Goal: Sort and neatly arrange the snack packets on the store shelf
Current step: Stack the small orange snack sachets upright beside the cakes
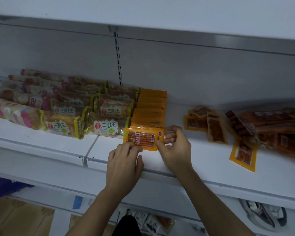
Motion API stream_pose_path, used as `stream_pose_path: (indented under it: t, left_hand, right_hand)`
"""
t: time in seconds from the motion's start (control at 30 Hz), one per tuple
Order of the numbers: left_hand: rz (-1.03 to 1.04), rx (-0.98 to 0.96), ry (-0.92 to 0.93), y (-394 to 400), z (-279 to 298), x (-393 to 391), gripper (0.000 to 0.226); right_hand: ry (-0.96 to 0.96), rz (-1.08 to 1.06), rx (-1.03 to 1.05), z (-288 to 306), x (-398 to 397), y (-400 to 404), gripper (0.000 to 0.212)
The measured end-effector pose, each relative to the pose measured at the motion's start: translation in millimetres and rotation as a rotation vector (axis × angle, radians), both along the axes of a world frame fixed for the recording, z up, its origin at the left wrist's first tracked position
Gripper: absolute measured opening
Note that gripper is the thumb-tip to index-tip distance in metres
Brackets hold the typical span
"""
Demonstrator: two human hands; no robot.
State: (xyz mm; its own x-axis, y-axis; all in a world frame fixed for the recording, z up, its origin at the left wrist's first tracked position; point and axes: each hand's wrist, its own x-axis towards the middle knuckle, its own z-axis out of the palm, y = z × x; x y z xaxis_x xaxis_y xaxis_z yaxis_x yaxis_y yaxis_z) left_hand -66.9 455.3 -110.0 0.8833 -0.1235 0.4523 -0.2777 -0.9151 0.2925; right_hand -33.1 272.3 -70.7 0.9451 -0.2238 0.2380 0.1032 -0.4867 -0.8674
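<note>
Now, at the shelf: both hands meet on one orange snack packet (pixel 142 137) at the front of the white shelf (pixel 203 160).
Left hand: the left hand (pixel 124 165) pinches the packet's lower left corner, fingers curled, thumb tucked beneath.
Right hand: the right hand (pixel 174 147) pinches the packet's right edge between thumb and curled fingers.
Held packet: it stands face toward the camera, long side level, its clear window showing reddish sticks; it is the frontmost of the orange row.
Orange row: a row of orange packets (pixel 151 106) runs back from the held one toward the rear wall, packed one behind another.
Sandwich packets: just left of the orange row, touching it, lie sandwich bread packets (pixel 107 116) with green lettering, ranked in several rows.
Pink packets: further left, pink-patterned bread packets (pixel 12 111) reach to the picture's edge.
Loose packets: right of the hands and apart from them, loose orange packets (pixel 209 124) lie flat and partly overlapping; another single orange packet (pixel 243 155) lies tilted nearer the shelf's front edge.
Far right: a blurred heap of red-brown packets (pixel 276 126) lies at the right end of the shelf; details cannot be read.
Below: a lower shelf (pixel 160 220) holds small packets, dim and unclear.
</note>
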Motion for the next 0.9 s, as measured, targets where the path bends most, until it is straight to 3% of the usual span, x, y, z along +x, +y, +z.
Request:
stream_pose_path:
  t: [0.13, 0.53, 0.63, 0.77, 0.9]
  left_hand:
    - [-0.018, -0.006, -0.020, -1, 2, -1, 0.030]
    - [-0.031, -0.074, -0.050, -3, 1, -1, 0.016]
    - [-0.077, -0.099, -0.056, -4, 5, -1, 0.015]
    - [-0.237, -0.067, -0.051, -27, 8, 3, 0.015]
    - [-0.191, -0.059, -0.064, -37, 11, 7, 0.016]
  right_hand:
    - [-0.018, 0.047, -0.047, -5, -1, -1, 0.029]
    - [-0.024, -0.026, -0.006, -4, -30, -26, 0.022]
    - [-0.036, -0.006, -0.152, 7, -40, -48, 0.023]
    - [-0.073, -0.202, -0.525, 26, -9, -111, 0.025]
    - [-0.094, -0.298, -0.708, 19, 26, -150, 0.023]
